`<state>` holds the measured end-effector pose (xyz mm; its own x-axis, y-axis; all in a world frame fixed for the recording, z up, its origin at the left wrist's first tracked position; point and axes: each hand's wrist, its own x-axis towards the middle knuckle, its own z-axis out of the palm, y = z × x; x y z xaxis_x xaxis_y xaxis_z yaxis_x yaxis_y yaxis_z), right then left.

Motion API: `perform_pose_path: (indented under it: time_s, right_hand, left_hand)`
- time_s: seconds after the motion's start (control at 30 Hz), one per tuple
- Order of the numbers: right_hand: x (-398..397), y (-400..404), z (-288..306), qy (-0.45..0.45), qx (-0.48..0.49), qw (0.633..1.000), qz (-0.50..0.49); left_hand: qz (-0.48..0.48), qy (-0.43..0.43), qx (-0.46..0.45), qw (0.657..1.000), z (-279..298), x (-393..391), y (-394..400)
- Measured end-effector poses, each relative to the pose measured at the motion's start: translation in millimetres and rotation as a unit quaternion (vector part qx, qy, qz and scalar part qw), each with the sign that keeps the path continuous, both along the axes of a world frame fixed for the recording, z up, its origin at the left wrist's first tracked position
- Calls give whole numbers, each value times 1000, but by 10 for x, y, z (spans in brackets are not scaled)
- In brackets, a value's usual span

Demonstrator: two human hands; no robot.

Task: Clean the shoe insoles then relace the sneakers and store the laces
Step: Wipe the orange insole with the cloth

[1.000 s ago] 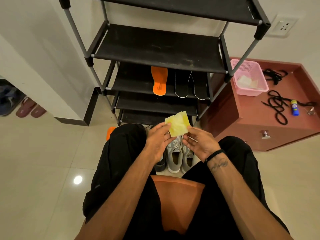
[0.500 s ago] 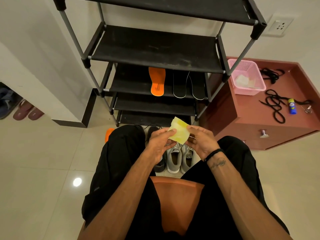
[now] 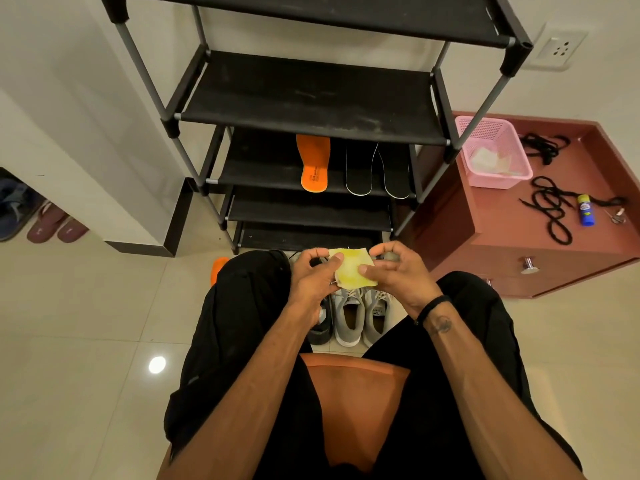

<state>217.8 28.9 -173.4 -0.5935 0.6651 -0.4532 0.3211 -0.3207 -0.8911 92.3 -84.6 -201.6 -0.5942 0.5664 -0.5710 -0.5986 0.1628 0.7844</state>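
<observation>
Well off beyond my left hand (image 3: pixel 313 275), slippers (image 3: pixel 55 225) sit on the floor against the wall, out of my way. That hand pinches the near-left edge of the yellow cloth (image 3: pixel 351 270), thumb on top and fingers curled under it, so I can keep it stretched flat. My right hand (image 3: pixel 394 271) pinches the opposite edge the same way; the two hands hold the cloth between them just above my knees, I judge to fold or ready it as a wipe for the insoles. Directly below the hands, on the floor between my legs, stand the grey sneakers (image 3: pixel 360 313), laces showing at the tongues, with a darker shoe (image 3: pixel 320 322) beside them, close enough to reach without getting up. An orange piece (image 3: pixel 219 268) pokes out past my left knee; I cannot tell whether it is the second insole. Ahead of the hands stands the shoe rack (image 3: pixel 311 98), and on a middle shelf lie an orange insole (image 3: pixel 313 162) and two dark insoles (image 3: pixel 377 169), laid flat side by side, probably for cleaning or drying. Out beyond my right hand, the low red bench (image 3: pixel 502 230) carries a pink basket (image 3: pixel 491 150) with pale cloths inside, loose black laces (image 3: pixel 550 209) and a small blue bottle (image 3: pixel 586 209), kept together for the later lacing and storing.
</observation>
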Motion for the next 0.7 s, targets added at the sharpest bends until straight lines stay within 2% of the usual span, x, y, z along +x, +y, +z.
perform_pose_path:
  time_s: [0.23, 0.33, 0.4, 0.47, 0.7]
  right_hand:
    - [8, 22, -2, 18, 39, 999, 7]
    - [28, 48, -17, 20, 42, 999, 7]
    - [28, 65, -32, 15, 54, 998, 8]
    - [24, 73, -48, 9, 64, 998, 11]
    - [35, 85, -61, 15, 81, 997, 8]
  left_hand:
    - [-46, 15, 32, 998, 60, 36, -11]
    - [-99, 123, 10, 987, 45, 54, -5]
    - [-132, 218, -15, 967, 6, 56, -8]
    - [-151, 277, -25, 948, -13, 62, -11]
    - [-158, 341, -35, 926, -61, 46, -7]
